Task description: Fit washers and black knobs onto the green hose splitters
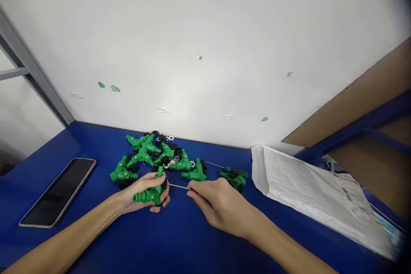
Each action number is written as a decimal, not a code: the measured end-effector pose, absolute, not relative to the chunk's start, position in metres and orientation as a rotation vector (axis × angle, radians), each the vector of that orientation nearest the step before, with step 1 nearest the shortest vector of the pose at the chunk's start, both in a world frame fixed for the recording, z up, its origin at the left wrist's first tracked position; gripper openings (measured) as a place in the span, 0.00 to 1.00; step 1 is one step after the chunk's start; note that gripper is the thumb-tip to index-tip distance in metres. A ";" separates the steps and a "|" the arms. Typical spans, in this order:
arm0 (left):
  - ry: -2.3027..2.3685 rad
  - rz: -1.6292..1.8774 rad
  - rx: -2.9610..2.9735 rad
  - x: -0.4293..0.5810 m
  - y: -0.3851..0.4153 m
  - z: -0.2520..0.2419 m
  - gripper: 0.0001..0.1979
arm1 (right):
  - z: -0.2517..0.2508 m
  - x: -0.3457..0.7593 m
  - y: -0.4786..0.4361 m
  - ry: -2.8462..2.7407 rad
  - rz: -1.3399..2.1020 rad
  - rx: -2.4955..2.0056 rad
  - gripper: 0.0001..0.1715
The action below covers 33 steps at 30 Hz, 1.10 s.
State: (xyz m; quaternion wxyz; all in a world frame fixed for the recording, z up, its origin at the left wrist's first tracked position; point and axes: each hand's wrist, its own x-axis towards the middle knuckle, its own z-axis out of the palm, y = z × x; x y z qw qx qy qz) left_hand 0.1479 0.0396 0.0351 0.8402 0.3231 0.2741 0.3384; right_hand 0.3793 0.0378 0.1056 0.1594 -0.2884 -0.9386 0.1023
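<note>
My left hand (141, 188) is closed around a green Y-shaped hose connector (150, 195) with black parts on its right side. In my right hand (221, 203) is a screwdriver (178, 186); its thin metal shaft points left and its tip meets the connector's black side. The fist hides most of the screwdriver's handle. Just behind the hands lies a pile of similar green connectors (143, 156), mixed with black rings (162, 138) and white washers (171, 138). Beyond my right hand, a second screwdriver (236, 171) with a dark green handle rests against another green connector (236, 181).
A phone (59, 192) with a dark screen lies at the left on the blue table (154, 244). To the right is a white padded mailing bag (308, 184). A white wall (192, 85) rises along the table's back edge, with cardboard (356, 94) at the far right.
</note>
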 end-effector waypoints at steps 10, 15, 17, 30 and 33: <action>0.483 0.800 0.688 0.148 0.044 0.044 0.14 | 0.112 0.378 0.035 -2.273 0.901 -1.214 0.20; 0.433 0.843 0.625 0.143 0.045 0.040 0.12 | 0.118 0.405 0.040 -2.238 0.784 -1.373 0.18; 0.384 0.873 0.601 0.142 0.047 0.040 0.08 | 0.106 0.420 0.041 -2.210 0.771 -1.459 0.18; 0.179 0.683 0.507 0.146 0.043 0.035 0.09 | 0.011 0.464 0.008 -2.075 0.097 -1.846 0.12; 0.184 0.693 0.500 0.146 0.044 0.030 0.08 | 0.003 0.466 0.009 -2.103 -0.144 -1.846 0.14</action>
